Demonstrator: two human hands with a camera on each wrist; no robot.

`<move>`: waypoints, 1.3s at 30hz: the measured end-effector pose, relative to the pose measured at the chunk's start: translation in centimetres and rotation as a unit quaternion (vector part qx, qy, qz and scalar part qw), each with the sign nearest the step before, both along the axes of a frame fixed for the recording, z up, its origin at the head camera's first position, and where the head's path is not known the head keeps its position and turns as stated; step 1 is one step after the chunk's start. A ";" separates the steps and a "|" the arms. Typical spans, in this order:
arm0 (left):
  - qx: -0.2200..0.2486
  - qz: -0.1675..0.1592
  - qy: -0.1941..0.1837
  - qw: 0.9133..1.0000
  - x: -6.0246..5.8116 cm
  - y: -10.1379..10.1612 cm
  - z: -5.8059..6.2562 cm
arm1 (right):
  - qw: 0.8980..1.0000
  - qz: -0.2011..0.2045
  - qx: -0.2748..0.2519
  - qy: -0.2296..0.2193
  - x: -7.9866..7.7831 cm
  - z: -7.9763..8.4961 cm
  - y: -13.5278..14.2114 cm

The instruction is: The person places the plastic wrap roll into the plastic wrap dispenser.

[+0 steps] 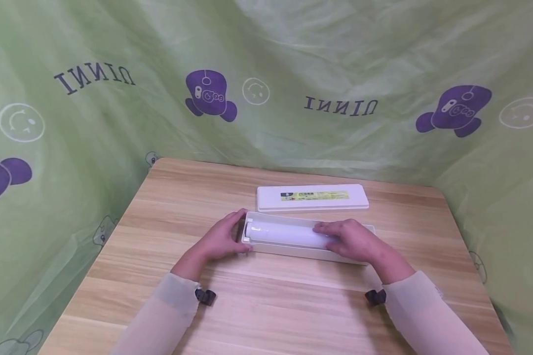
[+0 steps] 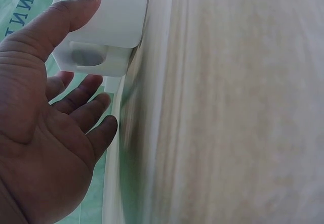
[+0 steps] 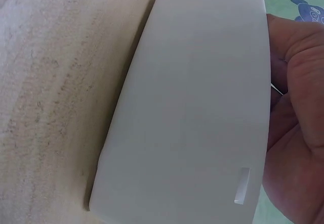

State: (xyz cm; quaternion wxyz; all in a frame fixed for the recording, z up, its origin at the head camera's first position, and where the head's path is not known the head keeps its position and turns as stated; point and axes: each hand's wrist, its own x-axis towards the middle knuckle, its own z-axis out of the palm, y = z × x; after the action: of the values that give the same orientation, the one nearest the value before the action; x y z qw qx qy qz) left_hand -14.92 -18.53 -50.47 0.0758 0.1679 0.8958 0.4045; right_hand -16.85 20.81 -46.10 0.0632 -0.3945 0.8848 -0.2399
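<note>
A long, narrow white cling film box (image 1: 288, 250) lies open-topped on the wooden table in the head view. Inside it is a white roll of cling film (image 1: 284, 235), its left end showing. My left hand (image 1: 224, 235) grips the box's left end, thumb along the near side and fingers round the back. In the left wrist view, the thumb of the left hand (image 2: 55, 113) lies on the white wall near a recess. My right hand (image 1: 353, 240) reaches over the near wall and holds the roll toward its right part. The near wall partly hides the right hand (image 3: 298, 97) in the right wrist view.
Behind the box lies a flat white lid (image 1: 268, 199) with a green-yellow label. The wooden table (image 1: 275, 305) has a back edge close to a green printed curtain (image 1: 275, 133), which also hangs along both sides.
</note>
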 end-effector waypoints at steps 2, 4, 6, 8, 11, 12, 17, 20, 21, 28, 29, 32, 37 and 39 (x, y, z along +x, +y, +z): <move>-0.002 0.001 0.001 1.000 0.1 0.0 0.0 | 1.000 -0.002 0.003 -0.009 0.0 0.1 0.0; -0.004 0.003 0.003 1.000 0.1 0.0 0.0 | 1.000 -0.004 0.006 -0.018 -0.1 0.2 0.0; -0.004 0.002 0.006 1.000 0.1 -0.1 -0.1 | 1.000 -0.005 0.009 -0.025 0.0 0.4 0.1; -0.002 0.000 0.007 1.000 0.1 0.0 -0.1 | 1.000 -0.006 0.009 -0.025 0.0 0.7 0.2; 0.000 0.002 0.005 1.000 0.1 0.0 0.0 | 1.000 -0.012 0.004 -0.019 0.2 1.0 0.4; 0.000 0.003 0.003 1.000 0.1 0.0 0.0 | 1.000 -0.014 0.001 -0.016 0.3 1.1 0.4; 0.001 0.002 0.007 1.000 0.0 0.0 0.0 | 0.999 -0.030 0.004 -0.012 0.6 1.1 0.7; 0.002 0.003 0.011 1.000 0.0 0.0 0.0 | 0.999 -0.038 0.008 -0.014 0.8 1.2 0.8; 0.003 0.003 0.013 1.000 0.0 0.0 -0.1 | 0.999 -0.043 0.011 -0.016 0.8 1.2 0.8; 0.000 0.001 0.009 1.000 0.1 0.0 -0.2 | 0.999 -0.046 0.005 0.008 1.2 1.2 1.3; 0.002 0.000 0.011 1.000 0.0 0.0 -0.2 | 0.999 -0.044 0.000 0.015 1.2 1.2 1.4; 0.006 -0.001 0.009 1.000 0.0 0.0 -0.3 | 0.998 -0.044 -0.014 0.029 1.2 1.1 1.6; 0.006 -0.002 0.004 1.000 -0.1 -0.1 -0.3 | 0.997 -0.059 -0.027 0.032 1.6 1.2 1.9; 0.002 0.000 0.002 1.000 -0.1 -0.1 -0.3 | 0.997 -0.069 -0.028 0.030 1.8 1.2 2.1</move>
State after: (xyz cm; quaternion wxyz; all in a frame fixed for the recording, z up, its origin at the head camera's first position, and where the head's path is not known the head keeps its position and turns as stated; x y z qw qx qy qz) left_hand -15.00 -18.64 -50.78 0.0740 0.1688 0.8949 0.4064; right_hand -15.02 22.86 -44.90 0.0092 -0.3413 0.9044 -0.2560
